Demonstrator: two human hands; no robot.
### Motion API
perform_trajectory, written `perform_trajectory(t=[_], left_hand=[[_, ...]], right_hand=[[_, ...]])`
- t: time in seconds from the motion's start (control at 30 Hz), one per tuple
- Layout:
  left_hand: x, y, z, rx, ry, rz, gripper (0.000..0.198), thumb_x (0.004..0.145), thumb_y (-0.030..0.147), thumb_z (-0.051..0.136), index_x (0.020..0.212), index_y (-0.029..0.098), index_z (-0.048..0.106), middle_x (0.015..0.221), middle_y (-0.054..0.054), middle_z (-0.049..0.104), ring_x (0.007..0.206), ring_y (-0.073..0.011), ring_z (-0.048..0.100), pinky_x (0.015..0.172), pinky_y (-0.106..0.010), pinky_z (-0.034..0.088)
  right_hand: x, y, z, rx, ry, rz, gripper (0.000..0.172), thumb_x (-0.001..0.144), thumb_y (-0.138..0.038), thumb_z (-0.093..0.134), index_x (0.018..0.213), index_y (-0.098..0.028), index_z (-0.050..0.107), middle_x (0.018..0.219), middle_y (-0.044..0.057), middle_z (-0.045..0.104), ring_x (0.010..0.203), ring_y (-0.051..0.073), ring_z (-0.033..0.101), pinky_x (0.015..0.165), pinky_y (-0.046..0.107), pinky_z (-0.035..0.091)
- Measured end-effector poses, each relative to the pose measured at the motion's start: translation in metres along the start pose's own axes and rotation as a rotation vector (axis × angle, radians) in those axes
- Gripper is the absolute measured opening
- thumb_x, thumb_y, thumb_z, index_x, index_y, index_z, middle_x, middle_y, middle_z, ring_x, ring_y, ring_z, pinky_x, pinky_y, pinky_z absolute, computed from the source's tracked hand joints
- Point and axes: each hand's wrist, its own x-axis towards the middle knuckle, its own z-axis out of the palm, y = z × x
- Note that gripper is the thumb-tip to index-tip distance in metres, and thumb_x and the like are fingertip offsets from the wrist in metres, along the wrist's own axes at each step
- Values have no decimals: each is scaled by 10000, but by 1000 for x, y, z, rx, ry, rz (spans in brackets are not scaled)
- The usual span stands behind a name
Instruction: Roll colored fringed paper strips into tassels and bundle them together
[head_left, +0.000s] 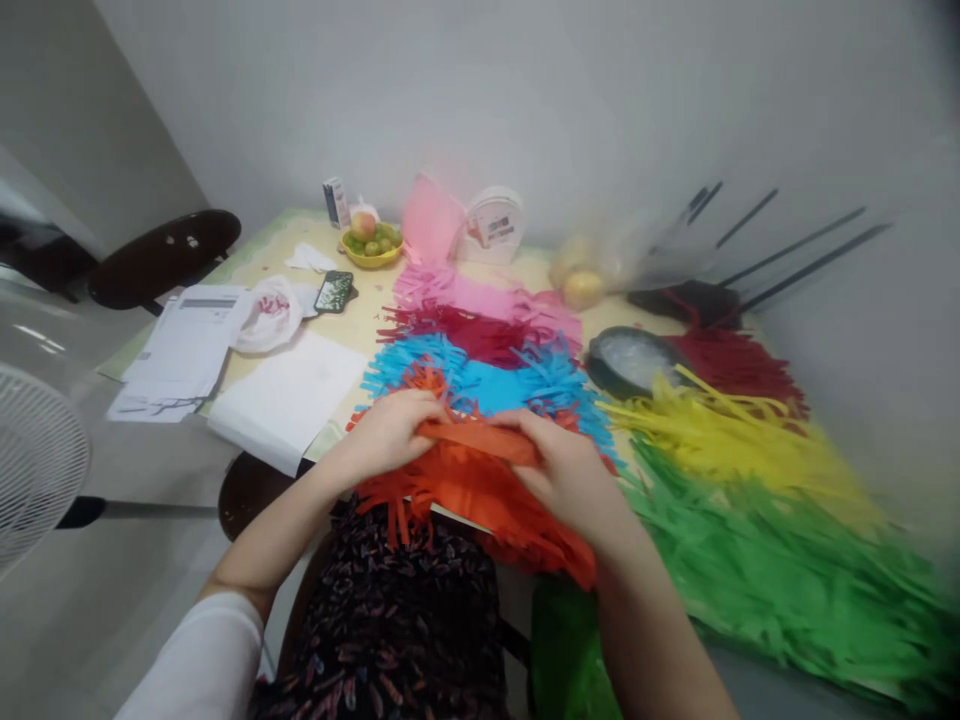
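Both my hands grip a strip of orange fringed paper point(480, 480) at the table's near edge, above my lap. My left hand point(394, 432) pinches its left end with fingers closed. My right hand point(570, 465) holds the right end, fingers curled over the folded top band. The orange fringe hangs down toward my patterned clothing. Just beyond lie blue fringed paper point(495, 380), dark red fringe point(465, 332) and pink fringe point(480, 295).
Yellow fringe point(720, 430) and green fringe point(780, 570) cover the right side of the table. A dark bowl point(630, 360), white sheets point(285, 395), printed papers point(180, 350), a phone point(334, 291), a fruit bowl point(371, 245) and dark sticks point(795, 250) lie farther back. A fan point(37, 460) stands at left.
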Motion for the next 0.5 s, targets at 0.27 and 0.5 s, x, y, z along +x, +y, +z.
perform_trajectory(t=[0.27, 0.5], left_hand=[[4, -15, -3, -577, 262, -85, 87, 764, 225, 582, 793, 152, 618, 804, -30, 673, 747, -156, 614, 713, -273, 477], [4, -22, 0, -691, 239, -83, 126, 773, 235, 567, 771, 166, 674, 859, -67, 719, 828, -188, 652, 793, -322, 499]], right_hand=[[7, 4, 1, 364, 104, 201, 316, 704, -116, 491, 934, -200, 692, 926, 35, 734, 840, 204, 666, 742, 284, 506], [6, 15, 10, 542, 197, 219, 343, 682, -132, 508, 873, -231, 775, 889, 30, 752, 812, 194, 682, 730, 302, 533]])
